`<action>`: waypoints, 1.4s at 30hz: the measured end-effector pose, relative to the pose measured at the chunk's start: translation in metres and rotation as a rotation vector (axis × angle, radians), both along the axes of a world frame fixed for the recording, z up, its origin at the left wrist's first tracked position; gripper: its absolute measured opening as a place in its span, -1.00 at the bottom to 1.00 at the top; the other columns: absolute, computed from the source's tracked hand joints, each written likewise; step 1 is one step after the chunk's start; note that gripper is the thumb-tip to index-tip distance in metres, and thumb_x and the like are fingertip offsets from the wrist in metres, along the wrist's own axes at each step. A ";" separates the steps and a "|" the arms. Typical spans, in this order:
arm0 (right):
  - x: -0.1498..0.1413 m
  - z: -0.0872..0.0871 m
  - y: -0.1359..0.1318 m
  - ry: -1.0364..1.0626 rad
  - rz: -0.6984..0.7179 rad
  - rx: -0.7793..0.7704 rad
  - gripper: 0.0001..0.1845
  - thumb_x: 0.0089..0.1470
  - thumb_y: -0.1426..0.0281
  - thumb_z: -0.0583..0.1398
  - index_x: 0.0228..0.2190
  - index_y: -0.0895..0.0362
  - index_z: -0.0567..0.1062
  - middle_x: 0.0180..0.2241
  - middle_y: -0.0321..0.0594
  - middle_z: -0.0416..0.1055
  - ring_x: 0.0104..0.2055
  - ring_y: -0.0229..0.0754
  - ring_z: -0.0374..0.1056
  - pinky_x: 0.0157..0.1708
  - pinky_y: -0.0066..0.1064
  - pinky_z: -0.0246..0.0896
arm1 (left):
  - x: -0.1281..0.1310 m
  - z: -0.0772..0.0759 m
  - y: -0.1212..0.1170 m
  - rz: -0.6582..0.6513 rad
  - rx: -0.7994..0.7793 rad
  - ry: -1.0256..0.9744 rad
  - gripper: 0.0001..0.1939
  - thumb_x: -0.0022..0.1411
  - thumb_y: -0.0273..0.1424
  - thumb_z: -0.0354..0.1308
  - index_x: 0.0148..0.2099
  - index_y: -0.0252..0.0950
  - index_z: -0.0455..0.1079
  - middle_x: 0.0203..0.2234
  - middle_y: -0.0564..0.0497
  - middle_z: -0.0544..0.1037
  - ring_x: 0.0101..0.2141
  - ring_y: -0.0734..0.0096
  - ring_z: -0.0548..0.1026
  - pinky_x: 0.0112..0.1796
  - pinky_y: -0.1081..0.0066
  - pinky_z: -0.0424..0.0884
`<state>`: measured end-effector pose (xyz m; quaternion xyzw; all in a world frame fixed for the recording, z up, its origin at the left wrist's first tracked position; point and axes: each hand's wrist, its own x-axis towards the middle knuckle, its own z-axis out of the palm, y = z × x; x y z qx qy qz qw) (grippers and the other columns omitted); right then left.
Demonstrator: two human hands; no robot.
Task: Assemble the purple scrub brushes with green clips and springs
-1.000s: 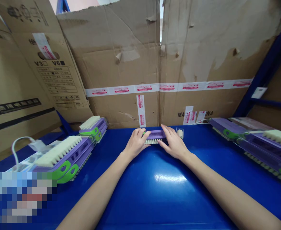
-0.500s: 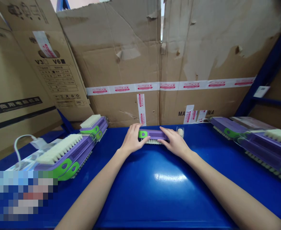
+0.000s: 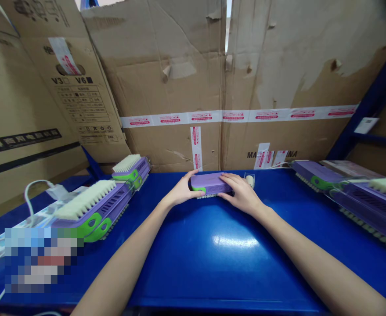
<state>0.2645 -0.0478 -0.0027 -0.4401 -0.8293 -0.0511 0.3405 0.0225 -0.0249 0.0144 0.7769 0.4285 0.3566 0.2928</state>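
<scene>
Grip of both hands (image 3: 209,189) around the ends of the purple brush (image 3: 209,182).

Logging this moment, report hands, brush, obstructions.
Both hands, left and right, on purple brush, bristles down. Small white roll just beyond right hand. Nothing visible between arms and brush.

Cardboard panels (image 3: 176,92) behind a blue surface (image 3: 193,267)
Red-printed white tape (image 3: 250,116) crosses them; a white cable (image 3: 27,196) curves at the left.
</scene>
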 end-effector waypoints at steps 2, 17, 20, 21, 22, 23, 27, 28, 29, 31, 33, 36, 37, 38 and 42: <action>0.000 -0.001 0.001 0.064 0.005 -0.020 -0.28 -0.03 0.11 0.24 0.13 0.10 0.27 0.15 0.00 0.22 0.21 0.02 0.09 0.12 0.01 0.06 | 0.000 0.003 -0.002 -0.041 -0.009 0.011 -0.12 -0.12 -0.33 0.36 0.25 -0.23 0.10 0.11 -0.20 0.33 0.03 0.12 0.38 0.00 0.12 0.33; 0.002 0.000 0.002 0.258 0.006 -0.255 -0.10 -0.14 0.09 0.30 0.18 0.14 0.16 0.09 0.00 0.24 0.13 -0.03 0.18 0.12 -0.15 0.06 | -0.003 0.017 -0.005 0.005 -0.056 0.012 -0.14 -0.33 -0.31 0.44 0.09 -0.31 0.26 -0.12 -0.12 0.49 -0.15 0.20 0.48 -0.11 0.20 0.40; 0.005 -0.002 0.004 0.329 -0.021 -0.259 -0.16 -0.11 0.10 0.28 0.16 0.09 0.18 0.04 -0.04 0.27 0.09 -0.03 0.21 0.09 -0.11 0.09 | -0.009 0.011 0.001 0.084 -0.014 0.020 -0.18 -0.29 -0.22 0.43 0.07 -0.28 0.28 -0.18 -0.06 0.51 -0.15 0.19 0.47 -0.09 0.19 0.39; 0.006 -0.003 0.005 0.346 -0.016 -0.259 -0.16 -0.11 0.10 0.28 0.16 0.08 0.18 0.04 -0.04 0.27 0.09 -0.02 0.21 0.09 -0.10 0.08 | -0.012 0.009 0.004 0.078 -0.024 0.017 -0.18 -0.27 -0.20 0.42 0.08 -0.27 0.27 -0.17 -0.06 0.51 -0.14 0.20 0.47 -0.08 0.19 0.38; 0.006 -0.003 0.006 0.357 -0.006 -0.260 -0.16 -0.12 0.10 0.28 0.16 0.07 0.18 0.04 -0.04 0.26 0.09 -0.02 0.20 0.09 -0.09 0.08 | -0.015 0.006 0.007 0.055 -0.046 0.017 -0.17 -0.25 -0.19 0.41 0.10 -0.26 0.25 -0.15 -0.06 0.51 -0.13 0.20 0.47 -0.07 0.19 0.37; 0.006 -0.004 0.006 0.366 0.004 -0.261 -0.16 -0.12 0.09 0.29 0.16 0.05 0.18 0.04 -0.05 0.26 0.09 -0.01 0.20 0.10 -0.09 0.08 | -0.018 0.003 0.009 0.026 -0.071 0.024 -0.17 -0.23 -0.19 0.39 0.12 -0.26 0.24 -0.12 -0.07 0.50 -0.12 0.20 0.47 -0.06 0.20 0.36; 0.005 -0.007 0.008 0.374 0.019 -0.257 -0.16 -0.12 0.08 0.28 0.16 0.04 0.19 0.04 -0.04 0.25 0.09 0.00 0.20 0.11 -0.10 0.07 | -0.028 -0.005 0.017 0.003 -0.088 0.116 -0.24 -0.15 -0.18 0.34 0.12 -0.25 0.26 -0.04 -0.12 0.43 -0.07 0.16 0.42 -0.02 0.18 0.30; 0.005 -0.007 0.008 0.372 0.019 -0.253 -0.16 -0.12 0.08 0.28 0.16 0.04 0.19 0.04 -0.04 0.25 0.09 0.01 0.20 0.11 -0.08 0.07 | -0.029 -0.006 0.019 0.012 -0.072 0.138 -0.25 -0.14 -0.19 0.33 0.13 -0.24 0.26 -0.02 -0.12 0.40 -0.05 0.15 0.41 -0.01 0.18 0.29; 0.005 -0.007 0.008 0.370 0.020 -0.249 -0.17 -0.11 0.09 0.28 0.16 0.03 0.18 0.05 -0.04 0.24 0.10 0.03 0.20 0.10 -0.06 0.08 | -0.031 -0.007 0.019 0.021 -0.055 0.159 -0.27 -0.12 -0.20 0.31 0.13 -0.23 0.25 0.00 -0.12 0.38 -0.03 0.14 0.39 0.00 0.18 0.28; 0.005 -0.008 0.008 0.368 0.019 -0.240 -0.18 -0.10 0.10 0.27 0.16 0.02 0.18 0.05 -0.03 0.24 0.10 0.03 0.21 0.10 -0.04 0.08 | -0.033 -0.007 0.019 0.044 -0.024 0.200 -0.32 -0.09 -0.25 0.27 0.13 -0.22 0.26 0.00 -0.11 0.35 -0.01 0.15 0.36 0.01 0.19 0.28; 0.006 -0.008 0.008 0.366 0.019 -0.239 -0.18 -0.10 0.10 0.27 0.16 0.04 0.18 0.05 -0.03 0.25 0.10 0.03 0.20 0.11 -0.05 0.08 | -0.034 -0.006 0.018 0.080 0.005 0.239 -0.38 -0.06 -0.30 0.22 0.11 -0.22 0.28 -0.02 -0.10 0.34 -0.02 0.16 0.36 0.01 0.19 0.27; 0.007 -0.007 0.008 0.364 0.027 -0.256 -0.16 -0.10 0.10 0.27 0.17 0.09 0.17 0.07 -0.01 0.25 0.11 0.01 0.20 0.13 -0.09 0.06 | -0.033 -0.006 0.015 0.127 0.044 0.288 -0.45 -0.04 -0.35 0.16 0.07 -0.21 0.33 -0.04 -0.10 0.34 0.00 0.13 0.33 0.06 0.14 0.22; 0.006 -0.006 0.007 0.363 0.031 -0.264 -0.15 -0.10 0.10 0.27 0.17 0.10 0.16 0.07 -0.01 0.25 0.12 0.00 0.20 0.13 -0.10 0.06 | -0.033 -0.005 0.015 0.144 0.052 0.302 -0.46 -0.05 -0.36 0.16 0.06 -0.19 0.35 -0.02 -0.10 0.33 0.03 0.10 0.30 0.08 0.10 0.19; 0.006 -0.006 0.006 0.362 0.033 -0.271 -0.15 -0.10 0.11 0.27 0.18 0.11 0.16 0.07 0.00 0.25 0.12 0.00 0.21 0.13 -0.10 0.06 | -0.032 -0.005 0.015 0.160 0.056 0.311 -0.47 -0.06 -0.37 0.16 0.04 -0.16 0.37 0.02 -0.10 0.31 0.08 0.07 0.25 0.10 0.07 0.15; 0.004 -0.003 0.004 0.351 0.043 -0.272 -0.14 -0.10 0.12 0.27 0.18 0.11 0.16 0.08 0.01 0.27 0.11 0.02 0.22 0.12 -0.09 0.09 | -0.029 -0.006 0.017 0.160 0.050 0.275 -0.52 -0.08 -0.41 0.18 -0.02 -0.11 0.42 0.07 -0.08 0.28 0.16 0.04 0.16 0.14 0.04 0.09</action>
